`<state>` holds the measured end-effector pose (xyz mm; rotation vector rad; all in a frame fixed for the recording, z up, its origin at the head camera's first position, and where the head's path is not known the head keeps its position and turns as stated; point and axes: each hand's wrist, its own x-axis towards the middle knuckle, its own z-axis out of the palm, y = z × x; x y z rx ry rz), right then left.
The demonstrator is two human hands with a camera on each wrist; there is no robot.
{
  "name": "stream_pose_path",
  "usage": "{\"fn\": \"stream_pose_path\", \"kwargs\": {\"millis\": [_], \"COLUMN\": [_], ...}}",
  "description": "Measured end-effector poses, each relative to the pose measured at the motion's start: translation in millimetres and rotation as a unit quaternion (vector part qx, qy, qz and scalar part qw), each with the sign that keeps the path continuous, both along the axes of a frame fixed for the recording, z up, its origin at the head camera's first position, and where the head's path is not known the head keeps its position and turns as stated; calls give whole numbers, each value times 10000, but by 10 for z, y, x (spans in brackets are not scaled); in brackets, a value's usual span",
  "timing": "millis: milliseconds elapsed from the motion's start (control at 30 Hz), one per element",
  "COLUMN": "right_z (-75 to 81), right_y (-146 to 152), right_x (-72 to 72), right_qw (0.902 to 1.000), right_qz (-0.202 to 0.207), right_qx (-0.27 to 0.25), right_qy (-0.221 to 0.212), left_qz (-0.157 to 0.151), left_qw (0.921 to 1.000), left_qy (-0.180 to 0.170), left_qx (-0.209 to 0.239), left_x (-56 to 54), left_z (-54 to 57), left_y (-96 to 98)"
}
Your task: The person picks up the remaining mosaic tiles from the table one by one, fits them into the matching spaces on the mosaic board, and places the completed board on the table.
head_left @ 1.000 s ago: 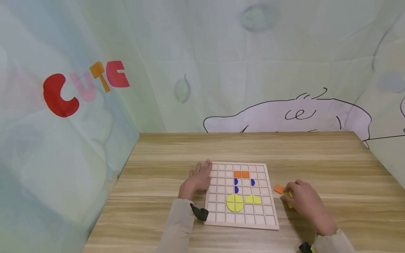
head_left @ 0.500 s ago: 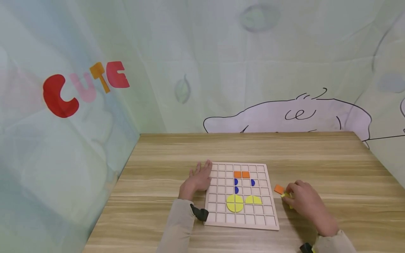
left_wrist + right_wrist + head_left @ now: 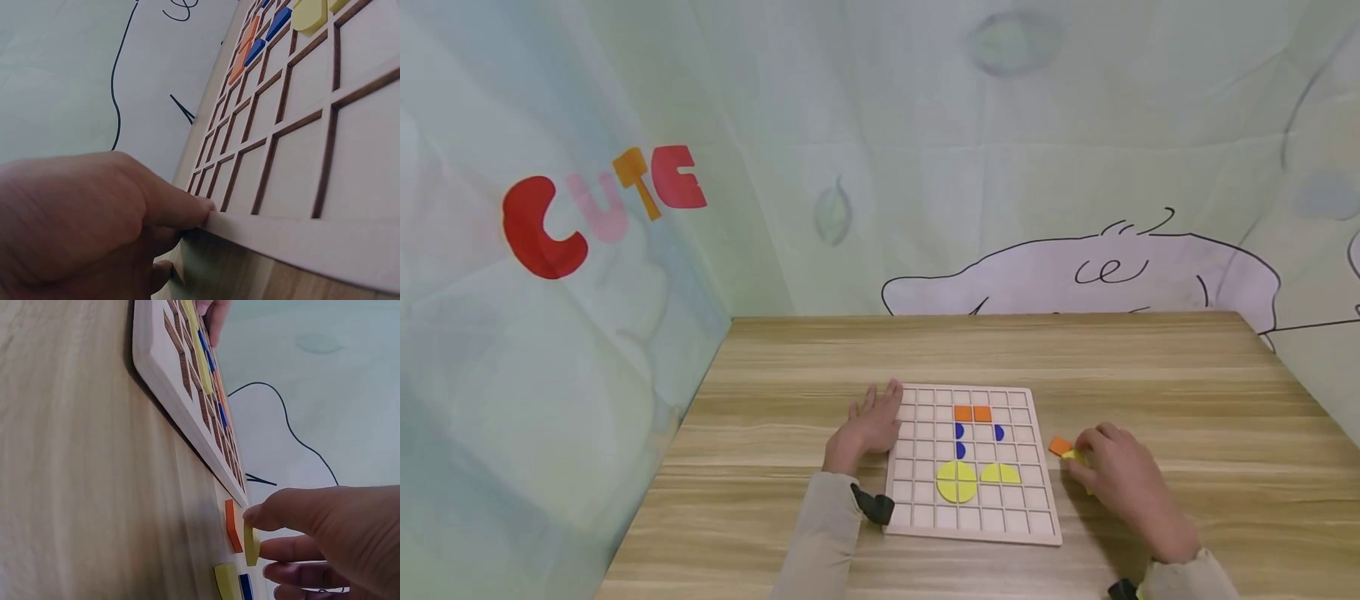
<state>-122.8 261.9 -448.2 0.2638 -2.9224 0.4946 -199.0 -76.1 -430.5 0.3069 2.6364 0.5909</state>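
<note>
A pale wooden grid board (image 3: 925,493) lies on the table in the head view. My left hand (image 3: 872,423) rests along its left edge with fingers spread, the thumb at the rim in the left wrist view. To the right of the board, my right hand (image 3: 1120,471) pinches a small yellow tile (image 3: 251,542) between thumb and finger, its face turned from the right wrist view. Beside that tile is a loose orange tile (image 3: 1060,446). Another yellow tile (image 3: 228,582) and a blue tile (image 3: 246,586) lie under the right hand, mostly hidden in the head view.
On the board sit two orange squares (image 3: 973,413), several blue half-round pieces (image 3: 999,432), a yellow circle (image 3: 957,482) made of quarter pieces and a yellow half circle (image 3: 1001,474). A printed curtain (image 3: 820,150) stands behind the wooden table (image 3: 820,350).
My right fingers have shifted the yellow tile slightly up and left, closer to the loose orange tile. My left hand and the board have stayed put.
</note>
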Motion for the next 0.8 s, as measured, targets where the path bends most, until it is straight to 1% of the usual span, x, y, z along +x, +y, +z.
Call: {"fn": "stream_pose_path", "kwargs": {"millis": [300,533,800], "right_z": [-4,-4,-19], "right_y": [-62,-173,-319], "right_x": [5,14,36], "right_qw": [9991,9987,9983], "right_qz": [40,-105,-61], "right_qx": [-322,-448,-540], "right_qy": [276,221,215], "left_qz": [-11,-15,-5], "left_qw": [10000,10000,10000], "left_qy": [12,40,11], "left_qx": [13,-23,-38], "left_x": [-1,-10,-8], "left_z": [4,-8,-14], "left_y": [0,-8,2]}}
